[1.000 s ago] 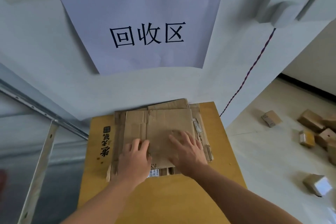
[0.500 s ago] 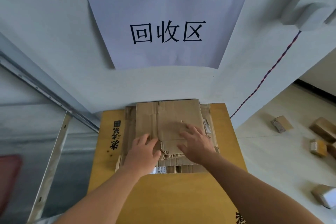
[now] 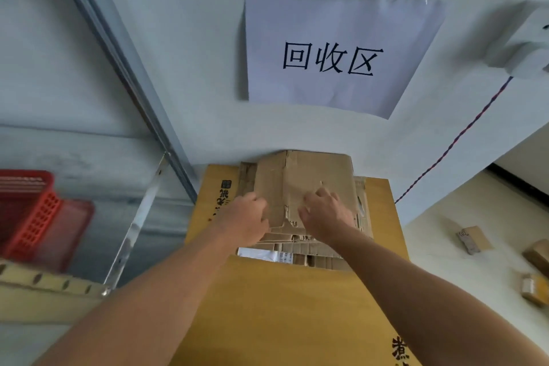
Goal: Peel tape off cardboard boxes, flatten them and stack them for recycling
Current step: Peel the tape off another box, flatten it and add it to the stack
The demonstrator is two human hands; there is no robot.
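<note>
Resting knuckles-up on the flattened cardboard (image 3: 309, 175), left hand (image 3: 246, 217) and right hand (image 3: 323, 212), both curled, grip unclear.

recycling corner, wall sign (image 3: 332, 58) (回收区), flattened cardboard stack (image 3: 306, 187)

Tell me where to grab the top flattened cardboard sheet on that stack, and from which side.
Take the top flattened cardboard sheet by its ragged near edge, coming from the person's side. It lies flat, its far edge against the wall, so that side is probably blocked. The near edge sits back from the stack beneath, leaving a step to get fingers under.
</note>
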